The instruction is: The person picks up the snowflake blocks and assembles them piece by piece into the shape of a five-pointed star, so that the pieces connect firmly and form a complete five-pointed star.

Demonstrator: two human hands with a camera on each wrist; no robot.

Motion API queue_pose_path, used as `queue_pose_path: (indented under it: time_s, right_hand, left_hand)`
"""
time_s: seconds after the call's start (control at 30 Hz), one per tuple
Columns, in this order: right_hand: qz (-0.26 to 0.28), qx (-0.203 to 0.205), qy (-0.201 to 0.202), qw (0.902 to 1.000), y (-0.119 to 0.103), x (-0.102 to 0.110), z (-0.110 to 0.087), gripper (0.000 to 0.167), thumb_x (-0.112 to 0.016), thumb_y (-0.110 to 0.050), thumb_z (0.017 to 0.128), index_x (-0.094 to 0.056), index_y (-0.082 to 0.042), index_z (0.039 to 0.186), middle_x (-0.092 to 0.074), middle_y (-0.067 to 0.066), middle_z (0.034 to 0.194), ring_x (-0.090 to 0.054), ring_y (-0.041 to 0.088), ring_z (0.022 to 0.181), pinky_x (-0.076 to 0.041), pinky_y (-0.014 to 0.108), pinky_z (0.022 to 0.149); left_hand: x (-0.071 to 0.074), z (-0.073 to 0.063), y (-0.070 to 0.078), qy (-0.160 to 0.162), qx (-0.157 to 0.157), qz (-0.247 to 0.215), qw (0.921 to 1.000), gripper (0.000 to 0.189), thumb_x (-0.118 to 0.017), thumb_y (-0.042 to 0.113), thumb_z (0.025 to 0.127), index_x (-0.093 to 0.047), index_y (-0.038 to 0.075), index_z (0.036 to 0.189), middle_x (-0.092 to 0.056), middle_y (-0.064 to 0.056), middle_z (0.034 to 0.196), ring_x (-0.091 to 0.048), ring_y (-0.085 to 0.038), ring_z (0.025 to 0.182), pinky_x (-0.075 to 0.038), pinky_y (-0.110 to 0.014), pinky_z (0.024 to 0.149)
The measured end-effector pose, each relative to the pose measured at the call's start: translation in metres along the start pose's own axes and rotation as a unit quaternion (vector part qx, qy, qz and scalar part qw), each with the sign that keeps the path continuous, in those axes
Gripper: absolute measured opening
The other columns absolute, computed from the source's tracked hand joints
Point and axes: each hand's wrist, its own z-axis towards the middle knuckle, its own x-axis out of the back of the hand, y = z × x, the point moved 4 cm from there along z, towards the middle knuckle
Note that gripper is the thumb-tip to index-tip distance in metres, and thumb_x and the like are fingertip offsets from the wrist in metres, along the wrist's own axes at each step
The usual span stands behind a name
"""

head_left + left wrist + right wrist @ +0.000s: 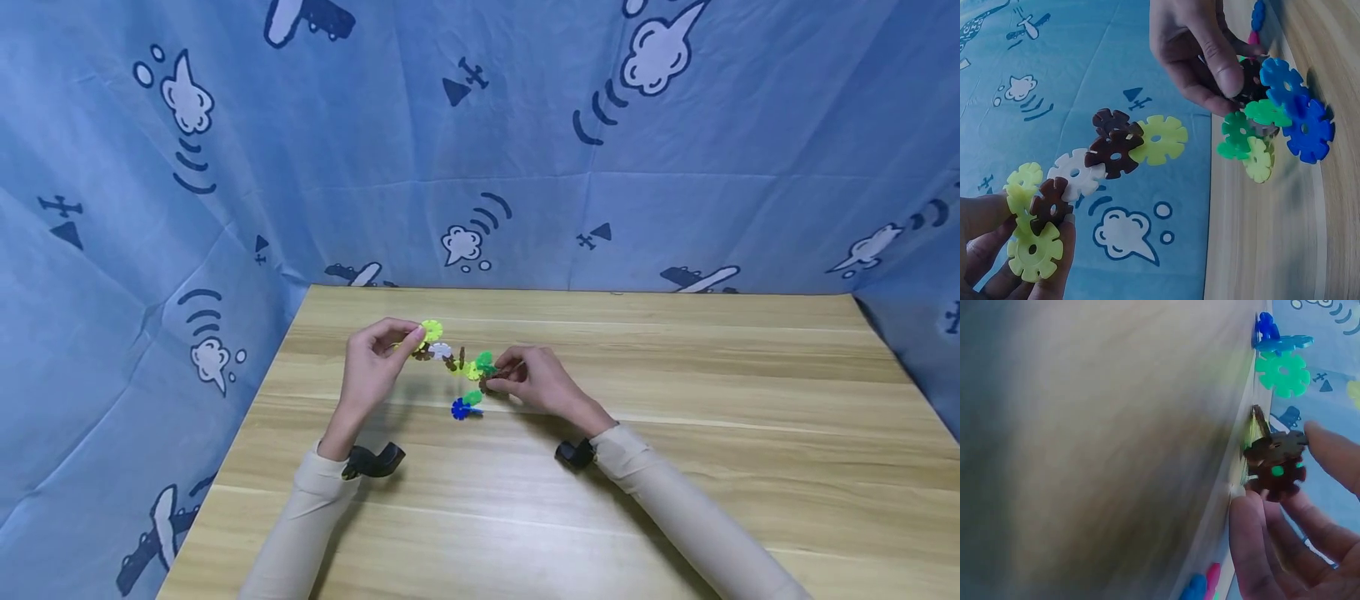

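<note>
Blue printed cloth (pixel 540 167) hangs behind a wood-grain table (pixel 675 500). Over it, the left hand (pixel 371 367) pinches one end of a chain of notched yellow, brown and white discs (pixel 1089 180); the right hand (pixel 543 382) grips brown discs (pixel 1275 450) between thumb and fingers. Just beside those are green discs (pixel 486 361) and, lower in the head view, blue discs (pixel 460 409).

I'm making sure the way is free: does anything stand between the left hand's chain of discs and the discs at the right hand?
Nothing visible does: in the left wrist view, an open gap parts the chain's far yellow disc from the green disc beside the right hand, with cloth and tabletop behind.
</note>
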Motion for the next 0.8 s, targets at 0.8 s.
queue_pose_path:
  time_s: [0.8]
  right_hand:
    - [0.063,-0.039,0.043,0.9963,0.008,0.058,-0.017,0.028,-0.077,-0.027,0.096,-0.076,-0.007,0.115,-0.076,0.014,0.118,-0.076,0.022,0.092,-0.063,0.031,0.076]
  left_hand:
    - [-0.027,-0.005,0.006,-0.041,0.003,-0.007,0.9991,0.018,-0.077,0.021,0.097,-0.077,0.005,0.106,-0.077,-0.013,0.106,-0.073,-0.010,0.091,-0.062,-0.019,0.075]
